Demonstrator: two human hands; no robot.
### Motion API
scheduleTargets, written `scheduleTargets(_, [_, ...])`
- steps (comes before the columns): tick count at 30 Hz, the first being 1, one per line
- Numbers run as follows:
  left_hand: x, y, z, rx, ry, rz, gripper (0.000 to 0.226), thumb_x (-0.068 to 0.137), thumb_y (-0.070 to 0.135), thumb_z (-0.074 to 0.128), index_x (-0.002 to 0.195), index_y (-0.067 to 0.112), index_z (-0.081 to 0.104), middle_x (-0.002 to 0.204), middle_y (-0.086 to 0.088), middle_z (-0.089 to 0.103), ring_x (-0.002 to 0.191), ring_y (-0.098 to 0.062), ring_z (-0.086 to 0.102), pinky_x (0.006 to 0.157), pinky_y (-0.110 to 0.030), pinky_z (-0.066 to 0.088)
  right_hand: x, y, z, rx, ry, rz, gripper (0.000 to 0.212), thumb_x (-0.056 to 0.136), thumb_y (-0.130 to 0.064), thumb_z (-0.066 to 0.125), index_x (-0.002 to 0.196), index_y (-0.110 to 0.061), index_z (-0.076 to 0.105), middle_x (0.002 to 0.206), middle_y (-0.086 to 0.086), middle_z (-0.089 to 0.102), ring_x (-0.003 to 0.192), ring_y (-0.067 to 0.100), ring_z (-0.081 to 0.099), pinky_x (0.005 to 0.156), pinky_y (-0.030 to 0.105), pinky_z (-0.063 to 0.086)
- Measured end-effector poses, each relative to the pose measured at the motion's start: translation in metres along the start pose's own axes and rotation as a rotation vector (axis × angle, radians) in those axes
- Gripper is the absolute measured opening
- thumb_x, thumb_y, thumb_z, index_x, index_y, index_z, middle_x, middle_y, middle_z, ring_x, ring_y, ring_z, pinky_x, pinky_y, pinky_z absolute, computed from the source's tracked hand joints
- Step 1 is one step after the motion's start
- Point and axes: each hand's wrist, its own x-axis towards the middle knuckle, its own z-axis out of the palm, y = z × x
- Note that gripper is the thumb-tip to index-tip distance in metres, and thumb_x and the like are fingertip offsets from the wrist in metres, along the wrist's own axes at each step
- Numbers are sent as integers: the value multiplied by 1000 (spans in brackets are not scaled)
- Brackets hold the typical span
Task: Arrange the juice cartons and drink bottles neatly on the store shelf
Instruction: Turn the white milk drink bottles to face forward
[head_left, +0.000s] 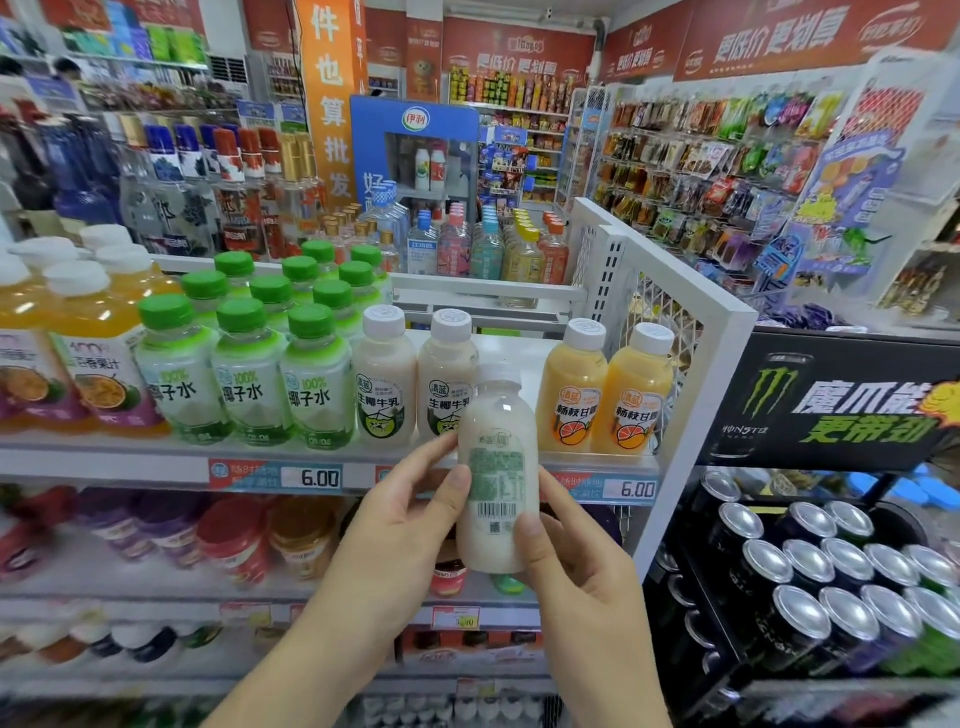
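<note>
Held up close in both hands: a milky white bottle (496, 470), smooth plastic, round shoulders, white cap, back label with a barcode facing out. Upright, in the air just in front of the top shelf (156, 452) edge. Left hand (400, 525) curled round the bottle's left side, thumb pressed on the label. Right hand (576, 556) curled round its right side, thumb on the lower label. Both arms reaching up from below.

Just behind, on the white metal shelf: two more white milk bottles (415, 374) standing side by side, then a gap, then two orange juice bottles (602, 387) with white caps. Left of those, rows of clear coconut water bottles (244, 374) with bright green caps. Further left, yellow passion fruit juice bottles (88, 358) with big white caps. Blue and red price tags (275, 475) reading 6.00 stuck along the shelf edge. Lower shelves blurry, packed with small colourful bottles.

On the right, shiny black cans (810, 571) with silver tops under a black sign with a green claw mark.

Far back: tall glass bottles, a blue fridge (415, 150), racks of hanging snack packets and red banners along the walls.
</note>
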Motion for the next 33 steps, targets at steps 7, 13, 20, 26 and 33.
scheduleTargets(7, [-1, 4, 5, -13, 5, -36, 42, 90, 44, 79, 128, 29, 69, 114, -2, 80, 108, -25, 77, 97, -56, 60, -7, 8, -2, -191, 130, -130, 57, 82, -34, 83, 136, -45, 67, 121, -5, 74, 105, 18, 74, 80, 29, 61])
scheduleTargets(13, [-1, 7, -8, -149, -23, -129, 40, 90, 44, 82, 124, 25, 75, 121, -16, 76, 113, -51, 68, 90, -74, 45, -6, 8, -16, -173, 72, -111, 47, 88, -28, 71, 131, -47, 68, 126, -3, 73, 117, 21, 70, 98, 44, 57])
scheduleTargets(20, [-4, 7, -4, -197, -50, -120, 41, 101, 34, 66, 136, 13, 63, 124, -16, 76, 114, -43, 71, 81, -47, 53, -4, 3, -13, -218, -42, -82, 61, 85, -27, 75, 144, -32, 62, 131, -7, 74, 118, 15, 70, 92, 35, 60])
scheduleTargets(26, [-6, 14, -7, -94, -127, -180, 36, 104, 42, 54, 130, 26, 72, 125, -9, 77, 121, -40, 69, 108, -67, 42, -10, 5, -7, -344, 61, -184, 69, 78, -30, 82, 143, -40, 62, 131, -15, 70, 122, 14, 67, 92, 34, 58])
scheduleTargets(33, [-7, 20, -19, -164, -139, -211, 34, 101, 34, 64, 130, 18, 73, 128, -18, 74, 124, -54, 62, 98, -68, 36, -16, -7, -13, -495, -53, -327, 77, 79, -21, 83, 148, -42, 56, 138, -12, 62, 125, 18, 62, 90, 22, 53])
